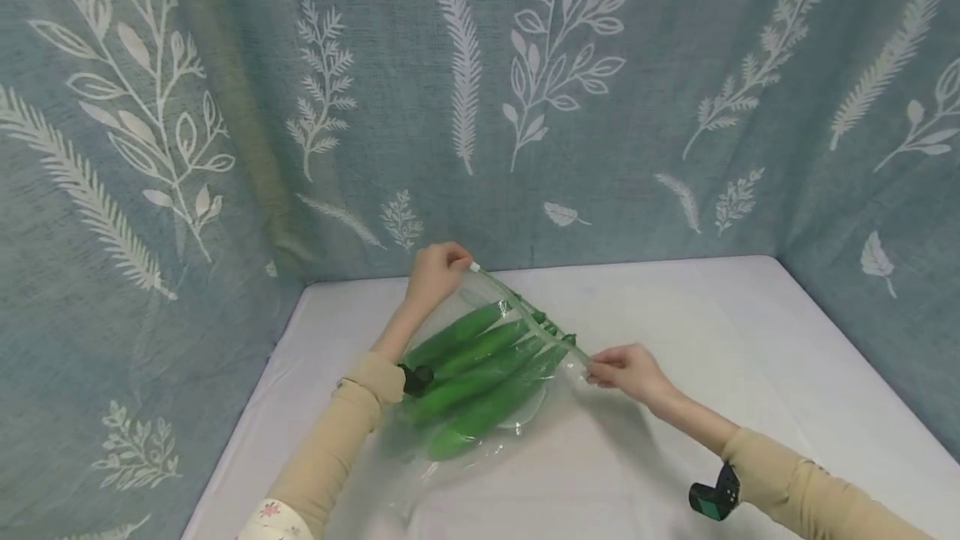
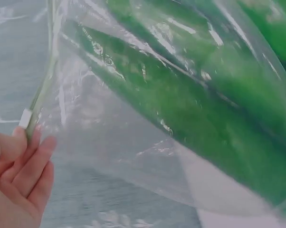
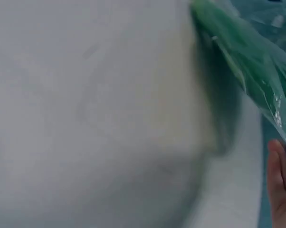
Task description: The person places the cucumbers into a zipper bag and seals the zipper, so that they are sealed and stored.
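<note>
A clear zip bag [image 1: 534, 413] holds several long green vegetables [image 1: 480, 394] that look like cucumbers, lying side by side with their stem ends toward the zip strip. My left hand [image 1: 437, 275] pinches the far-left end of the strip. Beside its fingertips sits a white slider [image 2: 25, 118], clear in the left wrist view. At the strip's near-right end, my right hand [image 1: 632, 369] grips the other corner between thumb and fingers. The strip stretches slantwise between both hands. In the right wrist view only part of the right hand [image 3: 281, 178] shows, at the edge.
A white-covered table [image 1: 712, 315] lies under the bag. Blue-green curtains [image 1: 480, 215] with white leaf patterns stand behind it and at both sides. A black wrist camera [image 1: 716, 492] is strapped to the right forearm.
</note>
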Motion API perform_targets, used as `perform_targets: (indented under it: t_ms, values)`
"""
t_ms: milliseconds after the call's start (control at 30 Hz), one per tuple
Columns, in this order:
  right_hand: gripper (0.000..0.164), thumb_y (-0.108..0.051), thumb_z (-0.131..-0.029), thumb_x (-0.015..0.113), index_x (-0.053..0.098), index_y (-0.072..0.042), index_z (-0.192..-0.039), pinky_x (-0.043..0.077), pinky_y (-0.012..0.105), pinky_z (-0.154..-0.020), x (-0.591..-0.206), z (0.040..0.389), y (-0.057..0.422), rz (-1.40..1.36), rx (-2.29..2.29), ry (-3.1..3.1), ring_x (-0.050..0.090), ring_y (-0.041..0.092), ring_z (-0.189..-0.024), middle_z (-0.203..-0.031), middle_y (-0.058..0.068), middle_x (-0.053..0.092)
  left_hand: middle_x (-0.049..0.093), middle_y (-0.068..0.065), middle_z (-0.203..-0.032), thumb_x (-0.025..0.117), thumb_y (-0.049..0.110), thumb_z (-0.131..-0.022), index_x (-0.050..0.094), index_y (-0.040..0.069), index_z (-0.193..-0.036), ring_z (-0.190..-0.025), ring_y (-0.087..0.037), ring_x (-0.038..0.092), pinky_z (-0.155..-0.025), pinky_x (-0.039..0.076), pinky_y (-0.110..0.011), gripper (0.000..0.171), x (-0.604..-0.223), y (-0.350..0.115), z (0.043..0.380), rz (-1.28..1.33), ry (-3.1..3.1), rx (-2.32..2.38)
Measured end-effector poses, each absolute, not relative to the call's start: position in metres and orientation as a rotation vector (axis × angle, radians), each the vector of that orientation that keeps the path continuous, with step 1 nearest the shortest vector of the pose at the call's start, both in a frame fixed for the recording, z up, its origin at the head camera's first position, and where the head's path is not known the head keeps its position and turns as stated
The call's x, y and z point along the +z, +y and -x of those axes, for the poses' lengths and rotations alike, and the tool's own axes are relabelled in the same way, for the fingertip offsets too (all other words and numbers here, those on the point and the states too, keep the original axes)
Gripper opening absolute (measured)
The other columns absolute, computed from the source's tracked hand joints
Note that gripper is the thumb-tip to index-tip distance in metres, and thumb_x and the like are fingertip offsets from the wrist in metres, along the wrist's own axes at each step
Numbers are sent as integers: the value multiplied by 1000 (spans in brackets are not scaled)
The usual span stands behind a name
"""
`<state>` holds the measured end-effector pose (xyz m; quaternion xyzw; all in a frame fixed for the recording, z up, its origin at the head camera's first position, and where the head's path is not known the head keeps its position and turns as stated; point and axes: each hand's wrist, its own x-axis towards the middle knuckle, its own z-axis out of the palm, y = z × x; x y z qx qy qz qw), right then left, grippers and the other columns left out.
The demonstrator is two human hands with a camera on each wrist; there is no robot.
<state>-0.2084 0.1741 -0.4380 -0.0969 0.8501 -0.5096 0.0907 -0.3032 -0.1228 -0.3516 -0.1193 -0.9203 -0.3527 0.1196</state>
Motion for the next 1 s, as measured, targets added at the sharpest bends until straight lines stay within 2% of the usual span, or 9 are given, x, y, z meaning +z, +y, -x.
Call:
perform_targets:
  t_ms: [100,267,333,433,533,667,733,933,1000]
  values:
    - [25,-8,-93,57,65,9,-109,58,28,-76,-418,215,184,269,-1539,2702,71,28,-89,-97,21,72,71,-18,-95,58,14,-94,70,1,-98,-85,-31,67,-78,55,-43,18,-340,-126,296,280,-2538,-1113]
    - [21,-12,-93,59,69,2,-105,57,23,-70,-387,221,190,326,-1508,3019,71,28,-86,-94,18,73,71,-23,-92,61,9,-91,69,-5,-95,-83,-35,67,-77,55,-44,17,-321,-130,287,286,-2268,-1261]
    - [19,-12,-93,60,70,0,-103,55,17,-68,-376,221,191,338,-1526,3116,72,21,-82,-93,17,73,71,-24,-91,62,7,-90,70,-6,-95,-82,-35,68,-76,56,-43,16,-313,-131,281,276,-2182,-1326]
    - [18,-12,-92,61,71,-1,-102,49,6,-67,-364,220,192,342,-1626,3204,67,-2,-76,-92,17,73,71,-23,-91,64,8,-90,70,-5,-96,-82,-33,68,-79,56,-39,15,-303,-132,271,251,-2089,-1397]
    - [18,-11,-92,61,71,0,-103,47,2,-70,-361,218,191,359,-1771,3211,58,-19,-75,-92,17,73,72,-20,-91,66,10,-88,71,-2,-96,-81,-25,70,-80,56,-29,15,-297,-130,263,230,-2026,-1436]
    - [19,-10,-92,60,69,1,-105,48,3,-75,-368,215,193,417,-1928,3161,58,-19,-80,-96,19,72,72,-20,-91,69,10,-86,71,-3,-94,-75,-5,67,-76,54,-19,15,-292,-123,256,273,-1938,-1457]
    - [19,-8,-92,61,69,2,-107,47,3,-76,-373,215,195,439,-1983,3134,59,-19,-83,-98,20,72,72,-20,-91,69,9,-85,71,-4,-93,-75,-2,66,-76,54,-18,15,-290,-118,252,312,-1915,-1464]
    - [21,-5,-90,61,68,1,-110,46,1,-78,-383,215,203,438,-1997,3146,56,-21,-85,-104,20,71,72,-19,-89,70,7,-84,71,-3,-90,-84,-24,70,-84,54,-26,12,-281,-106,239,396,-1940,-1450]
    - [21,-4,-90,62,68,0,-110,45,1,-79,-385,218,205,457,-2004,3187,57,-20,-87,-106,19,70,73,-18,-89,69,6,-84,71,-2,-90,-85,-27,70,-86,53,-29,11,-280,-103,236,410,-1957,-1440]
